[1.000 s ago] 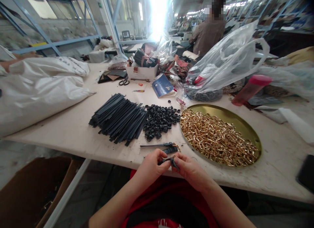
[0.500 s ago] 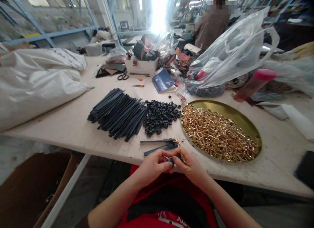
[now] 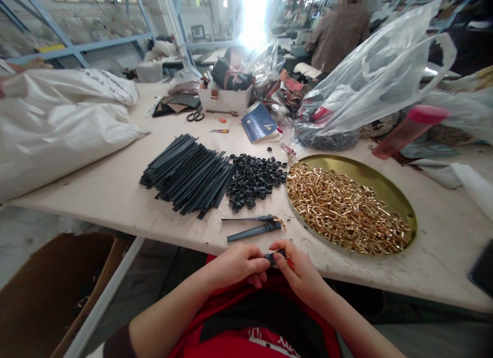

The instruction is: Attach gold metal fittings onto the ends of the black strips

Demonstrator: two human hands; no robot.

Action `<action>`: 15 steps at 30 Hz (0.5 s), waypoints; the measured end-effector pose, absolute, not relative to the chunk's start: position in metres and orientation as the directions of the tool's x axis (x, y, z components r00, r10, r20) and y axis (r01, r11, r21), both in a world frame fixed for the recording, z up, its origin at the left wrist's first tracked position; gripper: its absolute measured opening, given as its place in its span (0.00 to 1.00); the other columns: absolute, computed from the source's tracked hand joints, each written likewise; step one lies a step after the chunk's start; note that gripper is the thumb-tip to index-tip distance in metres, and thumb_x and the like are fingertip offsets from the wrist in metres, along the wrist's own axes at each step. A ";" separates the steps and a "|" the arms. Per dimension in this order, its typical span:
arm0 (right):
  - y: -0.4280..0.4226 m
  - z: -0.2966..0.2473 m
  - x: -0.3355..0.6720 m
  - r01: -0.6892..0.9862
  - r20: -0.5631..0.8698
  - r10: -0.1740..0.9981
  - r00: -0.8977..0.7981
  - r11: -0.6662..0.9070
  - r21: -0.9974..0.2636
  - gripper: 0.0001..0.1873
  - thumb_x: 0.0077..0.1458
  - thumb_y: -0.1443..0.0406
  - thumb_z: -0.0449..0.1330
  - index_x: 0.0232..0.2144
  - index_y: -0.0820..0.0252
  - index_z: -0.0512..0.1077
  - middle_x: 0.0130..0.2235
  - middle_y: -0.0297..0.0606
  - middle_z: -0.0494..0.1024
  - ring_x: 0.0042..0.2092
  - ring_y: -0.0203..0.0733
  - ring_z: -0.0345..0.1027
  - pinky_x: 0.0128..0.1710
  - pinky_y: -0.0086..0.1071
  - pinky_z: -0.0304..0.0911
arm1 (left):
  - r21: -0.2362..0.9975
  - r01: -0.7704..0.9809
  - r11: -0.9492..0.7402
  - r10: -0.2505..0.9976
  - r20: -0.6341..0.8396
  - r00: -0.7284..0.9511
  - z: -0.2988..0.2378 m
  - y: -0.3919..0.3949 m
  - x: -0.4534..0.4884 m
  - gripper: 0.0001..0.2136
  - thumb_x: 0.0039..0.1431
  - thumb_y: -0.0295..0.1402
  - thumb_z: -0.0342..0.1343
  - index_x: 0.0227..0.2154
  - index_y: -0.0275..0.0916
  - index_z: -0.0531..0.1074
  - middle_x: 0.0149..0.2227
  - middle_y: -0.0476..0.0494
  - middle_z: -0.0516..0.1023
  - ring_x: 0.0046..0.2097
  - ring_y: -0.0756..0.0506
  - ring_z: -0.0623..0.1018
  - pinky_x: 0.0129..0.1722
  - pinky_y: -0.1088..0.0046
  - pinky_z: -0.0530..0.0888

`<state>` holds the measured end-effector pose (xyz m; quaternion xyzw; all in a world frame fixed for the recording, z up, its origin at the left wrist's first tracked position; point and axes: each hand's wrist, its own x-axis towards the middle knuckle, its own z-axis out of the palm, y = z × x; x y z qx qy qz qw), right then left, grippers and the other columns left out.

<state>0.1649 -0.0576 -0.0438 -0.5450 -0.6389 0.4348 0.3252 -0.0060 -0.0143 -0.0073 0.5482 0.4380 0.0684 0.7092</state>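
My left hand (image 3: 236, 265) and my right hand (image 3: 298, 273) meet at the table's front edge, both pinching one small black strap piece (image 3: 274, 257); a gold glint shows at its right end. Just beyond my fingers two finished black straps with gold buckles (image 3: 256, 227) lie on the table. Further back lie a pile of black straps (image 3: 188, 173), a heap of black loop rings (image 3: 256, 181) and a round gold tray (image 3: 389, 186) filled with gold buckles (image 3: 342, 211).
A big white sack (image 3: 57, 127) fills the left side. Clear plastic bags (image 3: 370, 86), a blue booklet (image 3: 260, 123), scissors (image 3: 195, 115), a white box (image 3: 225, 98) and a pink bottle (image 3: 408, 129) crowd the back. A person (image 3: 339, 26) stands beyond. A cardboard box (image 3: 46, 296) sits below left.
My hands have drawn slightly back and down toward my body with the strap piece still held. The view has shifted a little; the table's things stay put.
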 end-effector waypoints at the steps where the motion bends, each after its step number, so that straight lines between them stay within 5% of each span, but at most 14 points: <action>1: -0.056 -0.046 0.164 0.429 -0.056 0.977 -0.205 0.038 -0.903 0.12 0.58 0.59 0.46 0.40 0.57 0.63 0.32 0.37 0.72 0.33 0.41 0.66 0.32 0.33 0.59 | 0.829 0.428 0.359 0.565 -0.558 0.607 -0.005 -0.012 -0.006 0.09 0.52 0.35 0.48 0.23 0.35 0.66 0.22 0.49 0.72 0.23 0.51 0.72 0.24 0.77 0.67; 15: -0.048 -0.053 0.158 0.529 0.068 0.990 -0.126 0.125 -0.839 0.12 0.59 0.59 0.43 0.38 0.57 0.62 0.33 0.39 0.74 0.34 0.41 0.68 0.32 0.33 0.61 | 0.747 0.643 -0.170 0.630 -0.419 0.654 0.005 0.006 -0.002 0.13 0.55 0.36 0.41 0.23 0.37 0.68 0.19 0.50 0.71 0.22 0.51 0.72 0.24 0.79 0.64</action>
